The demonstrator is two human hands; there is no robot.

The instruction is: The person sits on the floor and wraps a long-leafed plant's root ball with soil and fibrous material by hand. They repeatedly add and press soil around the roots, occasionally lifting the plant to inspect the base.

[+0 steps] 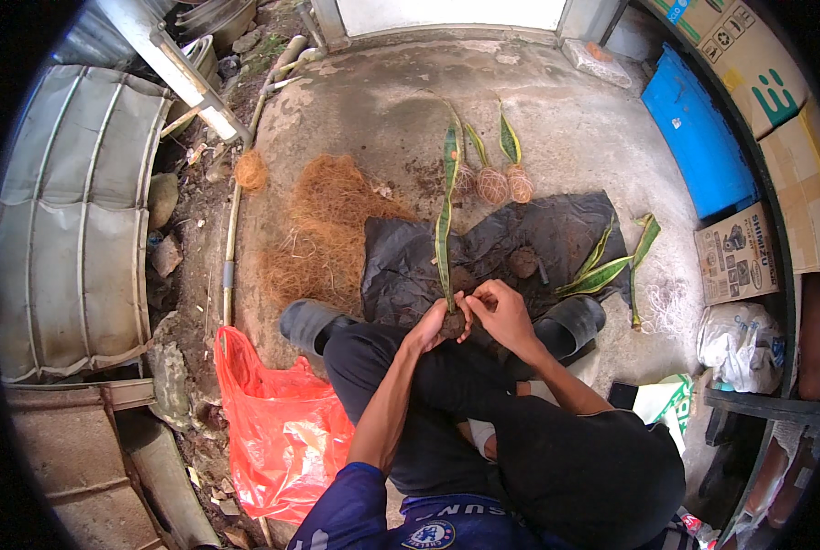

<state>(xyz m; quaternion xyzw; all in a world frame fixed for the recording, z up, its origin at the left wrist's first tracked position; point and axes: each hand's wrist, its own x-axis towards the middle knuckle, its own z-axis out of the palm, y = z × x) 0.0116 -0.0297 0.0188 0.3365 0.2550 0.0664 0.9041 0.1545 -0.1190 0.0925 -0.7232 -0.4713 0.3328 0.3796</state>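
My left hand [431,328] is closed around a dark ball of soil [453,324] above my lap. From the ball a tall snake plant leaf [444,229], green with yellow edges, stands upright. Beside the ball, my right hand [504,314] has its fingers curled in a pinch; whatever they hold, if anything, is too small to make out. Under and beyond my hands lies a black plastic sheet [391,252] with loose soil and a dark clump [523,262] on it. Loose snake plant leaves [598,276] rest on the sheet's right side.
Beyond the sheet stand several string-wrapped balls [492,186] with leaves. Brown coconut fibre [323,202] is heaped to the left, a red plastic bag [277,426] nearer me. White string [668,307] lies at right, near a blue container [698,128] and cardboard boxes [740,252].
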